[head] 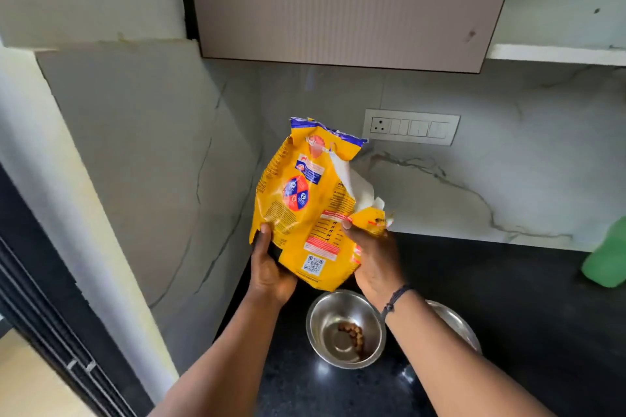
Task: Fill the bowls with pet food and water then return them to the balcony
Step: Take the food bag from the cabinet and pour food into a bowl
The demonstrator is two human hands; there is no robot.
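Observation:
Both hands hold a yellow pet food bag (305, 206) upright above the black counter (508, 298). My left hand (269, 267) grips its lower left edge. My right hand (372, 257) grips the torn lower right corner, where white lining shows. Right below the bag stands a steel bowl (345, 328) with a small heap of brown kibble (354, 335) inside. A second steel bowl (454, 322) sits to its right, mostly hidden behind my right forearm; its contents cannot be seen.
A green plastic container (606, 257) stands at the counter's right edge. A marble backsplash with a white switch panel (411, 127) rises behind, under a wall cabinet (338, 3). A wall corner (135, 179) closes the left side, with a dark sliding door frame (50, 332) beyond.

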